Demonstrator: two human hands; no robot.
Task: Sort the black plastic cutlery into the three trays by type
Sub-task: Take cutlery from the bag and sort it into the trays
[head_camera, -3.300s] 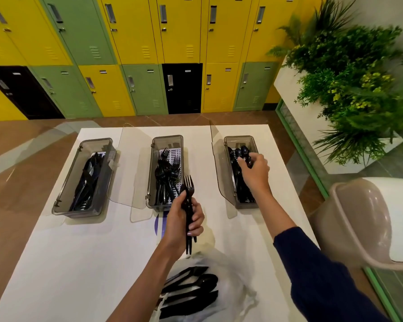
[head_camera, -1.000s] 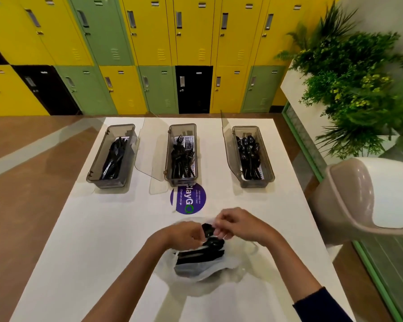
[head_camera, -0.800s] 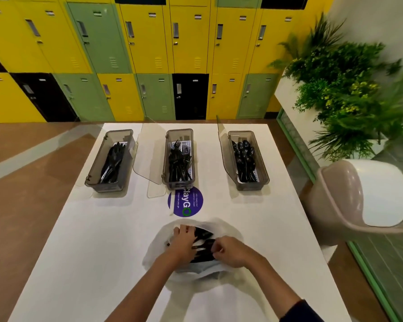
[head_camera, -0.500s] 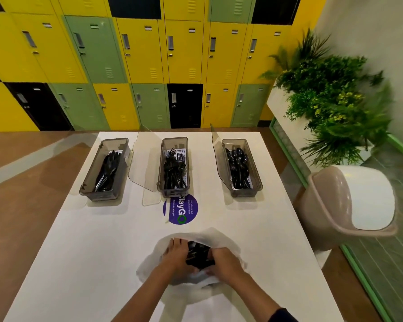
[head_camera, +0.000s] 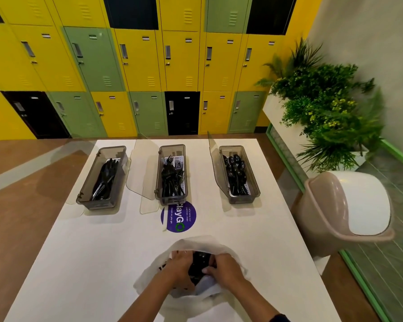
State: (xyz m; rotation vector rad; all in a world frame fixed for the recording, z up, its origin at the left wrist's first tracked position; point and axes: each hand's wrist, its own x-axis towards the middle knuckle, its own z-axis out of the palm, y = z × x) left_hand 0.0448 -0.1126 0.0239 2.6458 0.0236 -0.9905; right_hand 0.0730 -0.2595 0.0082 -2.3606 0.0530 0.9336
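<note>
Currently on my feed, item by item.

1. Loose cutlery [head_camera: 200, 261]: a black bundle inside the white bag [head_camera: 196, 242], lower centre of the frame, on the near end of the white table [head_camera: 91, 252]. The pieces overlap, so I cannot name their types.
2. Left hand [head_camera: 179, 267]: fingers curled down onto the bundle's left side, closed on black plastic. I cannot tell which piece it has.
3. Right hand [head_camera: 226, 269]: curled against the bundle's right side, thumb on the black plastic, with a fold of bag beneath it. I judge that the two hands bracket the pile so the flimsy bag does not collapse and the pieces do not slide while one type is picked out.
4. Left tray [head_camera: 89, 175], upper left of the table: knives [head_camera: 105, 180], laid lengthwise.
5. Middle tray [head_camera: 170, 201]: forks [head_camera: 172, 177], tines toward the top of the frame.
6. Right tray [head_camera: 242, 199]: spoons [head_camera: 235, 175], bowls toward the top of the frame.
7. Clear lids [head_camera: 142, 173]: hinged open to the left of each tray, presumably so pieces drop in unobstructed. The trays stand well apart in one row.
8. Purple sticker [head_camera: 178, 217]: between the middle tray and the bag.

Status, my judgement: mostly sorted, with a remainder in the bag.
</note>
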